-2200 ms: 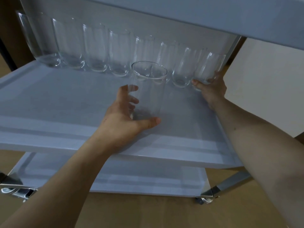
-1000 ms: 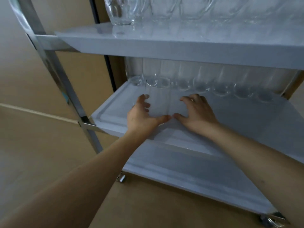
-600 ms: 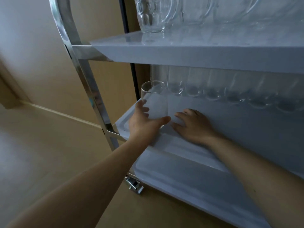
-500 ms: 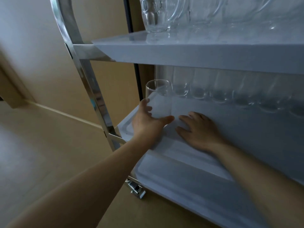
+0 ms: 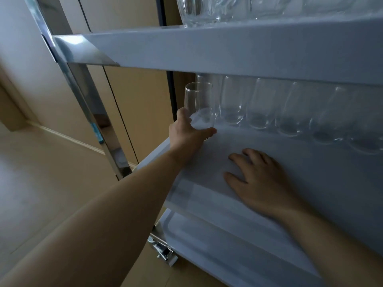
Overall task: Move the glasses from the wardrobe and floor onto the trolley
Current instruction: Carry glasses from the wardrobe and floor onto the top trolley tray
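The left hand (image 5: 187, 135) is wrapped round the base of a tall clear glass (image 5: 199, 106), thumb across the front and fingers behind, holding it upright at the far left corner of the trolley's (image 5: 207, 46) middle shelf (image 5: 310, 162). Whether its base sits on the shelf or just above it I cannot tell. The glass stands just in front of the left end of a row of glasses (image 5: 269, 106) lined along the back of that shelf, close to the nearest one.

The right hand (image 5: 259, 179) lies flat on the shelf near the front edge, palm down, fingers spread and relaxed, holding nothing. It is apart from the glass and from the left hand.

Above, more glassware (image 5: 201, 11) stands on the top shelf (image 5: 228, 44), only the bottoms in sight. A chrome post (image 5: 87, 104) runs down the left side, and a caster (image 5: 163, 251) shows beneath the bottom shelf (image 5: 228, 255). The floor (image 5: 41, 193) to the left is pale wood.
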`<state>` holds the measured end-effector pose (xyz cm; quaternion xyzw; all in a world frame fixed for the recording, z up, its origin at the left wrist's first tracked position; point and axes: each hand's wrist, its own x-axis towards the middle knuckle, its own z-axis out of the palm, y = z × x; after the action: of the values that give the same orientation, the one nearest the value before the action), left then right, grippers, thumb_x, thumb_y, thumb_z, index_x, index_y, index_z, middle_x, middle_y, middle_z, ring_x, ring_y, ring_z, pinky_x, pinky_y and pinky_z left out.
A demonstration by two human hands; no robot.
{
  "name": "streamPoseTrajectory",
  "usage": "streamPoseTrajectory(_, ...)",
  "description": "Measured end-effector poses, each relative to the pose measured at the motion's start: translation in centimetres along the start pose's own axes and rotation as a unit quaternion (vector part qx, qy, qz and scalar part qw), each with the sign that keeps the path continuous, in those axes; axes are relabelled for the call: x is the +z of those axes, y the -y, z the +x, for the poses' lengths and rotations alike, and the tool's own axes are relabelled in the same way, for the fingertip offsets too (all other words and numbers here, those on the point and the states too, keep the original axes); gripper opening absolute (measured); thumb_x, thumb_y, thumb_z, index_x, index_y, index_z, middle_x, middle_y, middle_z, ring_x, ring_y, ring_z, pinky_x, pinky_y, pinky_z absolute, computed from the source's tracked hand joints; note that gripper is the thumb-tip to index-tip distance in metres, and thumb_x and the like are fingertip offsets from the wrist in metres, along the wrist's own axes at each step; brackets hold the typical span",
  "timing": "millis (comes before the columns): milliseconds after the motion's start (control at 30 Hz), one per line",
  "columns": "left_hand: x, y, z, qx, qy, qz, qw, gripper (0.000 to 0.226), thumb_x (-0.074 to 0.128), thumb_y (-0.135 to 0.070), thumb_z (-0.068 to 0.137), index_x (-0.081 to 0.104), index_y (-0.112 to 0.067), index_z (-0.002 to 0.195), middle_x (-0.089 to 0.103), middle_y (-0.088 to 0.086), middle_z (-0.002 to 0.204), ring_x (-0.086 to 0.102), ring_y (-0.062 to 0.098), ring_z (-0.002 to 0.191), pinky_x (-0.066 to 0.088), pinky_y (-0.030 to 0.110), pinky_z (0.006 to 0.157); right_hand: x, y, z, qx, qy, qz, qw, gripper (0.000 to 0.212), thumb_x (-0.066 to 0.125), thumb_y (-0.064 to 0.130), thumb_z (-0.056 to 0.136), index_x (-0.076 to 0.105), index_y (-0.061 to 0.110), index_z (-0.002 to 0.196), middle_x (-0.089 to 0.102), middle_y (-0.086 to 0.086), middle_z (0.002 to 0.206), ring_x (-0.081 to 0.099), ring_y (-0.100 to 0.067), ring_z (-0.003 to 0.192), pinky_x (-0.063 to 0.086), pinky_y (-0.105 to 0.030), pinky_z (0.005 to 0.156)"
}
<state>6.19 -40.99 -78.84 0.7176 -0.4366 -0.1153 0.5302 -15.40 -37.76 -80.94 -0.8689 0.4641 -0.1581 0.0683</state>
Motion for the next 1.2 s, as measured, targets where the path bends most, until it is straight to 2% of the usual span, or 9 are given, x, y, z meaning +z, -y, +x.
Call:
streamPoseTrajectory(133,0.5,0.2,1.5,-0.003,0.006,0.015,1.0,0.076,0.094,-0.043,0.061,0.049,-0.026,0.119,0.064,-0.003,0.116,0.062,0.015,0.1,0.043,0.016,0.067,0.4,-0.3,0.1,0.0,-0.009,-0.003,1.0,0.053,0.042,0.061,0.093,0.047,0.039,0.141,0.038,0.004,0.152,0.03,-0.019,0.141,0.02,-0.036,0.116)
streamPoseTrajectory(367,0.9,0.2,2.3,0.001,0.007,0.022,1.0,0.079,0.094,-0.043,0.062,0.05,-0.025,0.126,0.064,-0.006,0.116,0.062,0.016,0.102,0.052,0.03,0.085,0.3,0.0,0.1,0.006,-0.022,0.014,1.0,0.067,0.029,0.067,0.082,0.051,0.038,0.138,0.042,0.005,0.149,0.033,-0.018,0.14,0.022,-0.035,0.115)
streamPoseTrajectory(500,1.0,0.2,2.2,-0.008,0.008,0.022,1.0,0.076,0.091,-0.045,0.065,0.049,-0.024,0.125,0.061,-0.011,0.105,0.057,0.01,0.09,0.041,0.016,0.066,0.5,-0.1,0.2,0.006,-0.024,0.016,1.0,0.057,0.038,0.066,0.089,0.05,0.039,0.138,0.041,0.005,0.15,0.032,-0.018,0.14,0.022,-0.035,0.116)
streamPoseTrajectory(567,1.0,0.1,2.2,-0.018,0.008,0.028,0.999,0.075,0.09,-0.047,0.067,0.049,-0.023,0.124,0.055,-0.013,0.099,0.053,0.008,0.086,0.037,0.016,0.061,0.6,-0.1,0.3,0.006,-0.026,0.02,0.999,0.053,0.045,0.063,0.091,0.051,0.039,0.138,0.041,0.004,0.15,0.032,-0.018,0.14,0.021,-0.035,0.116)
streamPoseTrajectory(700,1.0,0.0,1.9,-0.023,0.01,0.031,0.999,0.083,0.088,-0.051,0.067,0.044,-0.021,0.13,0.052,-0.007,0.11,0.053,0.016,0.101,0.043,0.031,0.079,0.6,-0.1,0.3,0.009,-0.03,0.022,0.999,0.052,0.049,0.063,0.09,0.052,0.04,0.137,0.041,0.004,0.151,0.033,-0.018,0.141,0.021,-0.035,0.116)
streamPoseTrajectory(867,-0.1,-0.3,0.5,-0.031,-0.009,0.035,0.999,0.095,0.09,-0.048,0.066,0.038,-0.018,0.139,0.054,0.0,0.127,0.05,0.023,0.12,0.037,0.03,0.089,0.4,0.1,0.5,0.014,-0.033,0.022,0.999,0.05,0.051,0.064,0.088,0.054,0.04,0.132,0.045,0.004,0.147,0.037,-0.019,0.138,0.024,-0.037,0.115)
streamPoseTrajectory(967,-1.4,-0.2,-1.4,-0.024,0.002,0.067,0.997,0.092,0.088,-0.046,0.07,0.039,-0.017,0.143,0.051,0.004,0.138,0.045,0.026,0.13,0.036,0.031,0.095,0.2,0.3,0.4,0.019,-0.025,0.015,0.999,0.05,0.052,0.062,0.089,0.054,0.039,0.133,0.046,0.003,0.145,0.039,-0.02,0.136,0.027,-0.038,0.115)
streamPoseTrajectory(1067,-2.9,-0.3,-3.6,-0.007,0.04,0.127,0.991,0.086,0.085,-0.049,0.073,0.042,-0.022,0.143,0.053,0.006,0.139,0.046,0.029,0.13,0.042,0.041,0.104,0.0,0.5,0.4,0.022,-0.019,0.009,1.0,0.05,0.052,0.061,0.089,0.054,0.038,0.134,0.047,0.002,0.144,0.04,-0.022,0.135,0.028,-0.039,0.114)
streamPoseTrajectory(1200,-5.0,-0.8,-6.8,0.015,0.096,0.184,0.978,0.075,0.075,-0.053,0.082,0.043,-0.029,0.146,0.05,0.002,0.146,0.038,0.026,0.136,0.036,0.039,0.107,-0.2,0.6,0.1,0.023,-0.004,0.006,1.0,0.052,0.054,0.059,0.091,0.056,0.033,0.136,0.048,-0.004,0.146,0.04,-0.026,0.137,0.027,-0.037,0.114)
